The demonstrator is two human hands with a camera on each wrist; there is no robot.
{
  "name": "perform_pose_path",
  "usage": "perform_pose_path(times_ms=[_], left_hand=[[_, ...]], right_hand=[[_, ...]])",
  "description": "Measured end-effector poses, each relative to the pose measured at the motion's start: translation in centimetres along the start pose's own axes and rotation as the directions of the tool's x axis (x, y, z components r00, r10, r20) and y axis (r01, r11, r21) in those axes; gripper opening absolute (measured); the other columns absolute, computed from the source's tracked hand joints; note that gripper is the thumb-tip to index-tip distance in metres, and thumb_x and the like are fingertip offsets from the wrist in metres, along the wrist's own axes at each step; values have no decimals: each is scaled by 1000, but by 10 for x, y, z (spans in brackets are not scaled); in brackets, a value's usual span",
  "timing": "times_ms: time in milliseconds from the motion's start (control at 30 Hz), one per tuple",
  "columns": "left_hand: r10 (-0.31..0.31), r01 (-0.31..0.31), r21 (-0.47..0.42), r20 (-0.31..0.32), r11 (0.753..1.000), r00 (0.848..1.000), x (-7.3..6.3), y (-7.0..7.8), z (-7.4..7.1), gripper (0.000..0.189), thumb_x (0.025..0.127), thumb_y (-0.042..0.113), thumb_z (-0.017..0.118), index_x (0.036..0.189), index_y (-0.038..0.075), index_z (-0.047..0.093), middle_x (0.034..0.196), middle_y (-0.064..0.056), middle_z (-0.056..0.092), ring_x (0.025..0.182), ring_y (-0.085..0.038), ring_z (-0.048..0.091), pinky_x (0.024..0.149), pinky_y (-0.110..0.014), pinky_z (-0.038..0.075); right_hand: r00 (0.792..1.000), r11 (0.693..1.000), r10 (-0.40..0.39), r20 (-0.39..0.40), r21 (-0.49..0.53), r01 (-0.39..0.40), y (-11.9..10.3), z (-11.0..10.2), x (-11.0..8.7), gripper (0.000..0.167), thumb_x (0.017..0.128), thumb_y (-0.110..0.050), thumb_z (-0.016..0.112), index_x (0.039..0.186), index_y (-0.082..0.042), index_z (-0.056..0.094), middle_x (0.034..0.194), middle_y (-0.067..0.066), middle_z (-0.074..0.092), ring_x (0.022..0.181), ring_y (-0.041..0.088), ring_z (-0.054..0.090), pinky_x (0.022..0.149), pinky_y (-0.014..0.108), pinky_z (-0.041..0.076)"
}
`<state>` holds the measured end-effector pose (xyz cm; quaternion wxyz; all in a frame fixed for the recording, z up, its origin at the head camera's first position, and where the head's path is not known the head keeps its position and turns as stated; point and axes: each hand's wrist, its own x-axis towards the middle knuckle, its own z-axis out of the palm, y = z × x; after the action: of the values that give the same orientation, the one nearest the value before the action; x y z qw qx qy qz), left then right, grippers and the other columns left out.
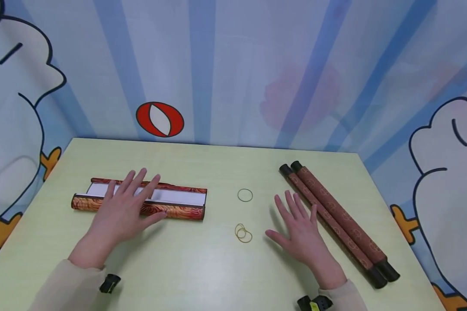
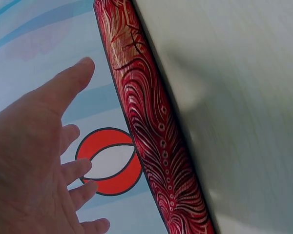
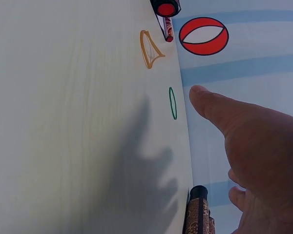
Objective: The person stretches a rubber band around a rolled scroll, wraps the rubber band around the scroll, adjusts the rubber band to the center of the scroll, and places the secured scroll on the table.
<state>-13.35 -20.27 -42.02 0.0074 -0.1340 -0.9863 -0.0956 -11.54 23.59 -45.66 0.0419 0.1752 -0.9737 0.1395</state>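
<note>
Partly unrolled scroll (image 1: 180, 198), lying lengthwise on the left half of the table (image 1: 202, 268). Its white inner face shows as a narrow strip between two curled long edges. The outer face is patterned in dark, flowing lines on a ground that appears orange-brown from the head camera and red from your left wrist, where a row of small rings also runs along it. The curl nearer you is the thicker.

Your left hand (image 1: 126, 211) is over the scroll, fingers straight and spread, gripping nothing; whether the fingertips touch it cannot be told. Your right hand (image 1: 297, 231) is over the right half of the table, likewise with fingers extended and nothing in its grasp, beside two brown rolls (image 1: 346, 218) with black ends and round motifs. Near the table's middle lie a single green band (image 1: 245, 201) and, closer to you, overlapping yellow bands (image 1: 241, 233).
</note>
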Motion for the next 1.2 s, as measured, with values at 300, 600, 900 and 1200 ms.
perform_pose_path(times_ms=[300, 600, 900, 1200], left_hand=[[50, -49, -20, 81, 999, 995, 7, -14, -8, 104, 86, 56, 85, 168, 16, 36, 172, -26, 28, 158, -53, 21, 121, -81, 14], [90, -93, 35, 64, 995, 994, 7, -20, -15, 104, 82, 52, 90, 166, 16, 41, 170, -27, 31, 156, -53, 27, 122, -78, 19], [145, -146, 47, 31, 988, 989, 0, -7, -19, 99, 83, 49, 91, 165, 16, 44, 169, -24, 36, 155, -50, 31, 122, -77, 22], [224, -224, 84, -2, 971, 974, -7, 11, -26, 98, 83, 47, 92, 164, 18, 46, 168, -22, 39, 155, -47, 35, 123, -74, 24]], right_hand=[[1000, 1000, -28, -3, 1, 28, -8, 0, 6, 91, 96, -49, 76, 168, -11, 35, 174, 21, 22, 161, 46, 21, 119, 84, 9], [998, 998, -65, -2, 5, 65, -13, -1, 11, 90, 97, -49, 75, 168, -11, 35, 175, 18, 23, 161, 44, 22, 120, 83, 10], [987, 987, -160, 14, 3, 160, -22, -3, 38, 80, 97, -46, 78, 159, -5, 49, 164, 21, 45, 154, 42, 39, 122, 78, 18], [963, 964, -254, 91, -51, 260, -31, -2, 72, 61, 99, -40, 78, 145, -4, 64, 145, 18, 64, 136, 39, 59, 121, 70, 33]])
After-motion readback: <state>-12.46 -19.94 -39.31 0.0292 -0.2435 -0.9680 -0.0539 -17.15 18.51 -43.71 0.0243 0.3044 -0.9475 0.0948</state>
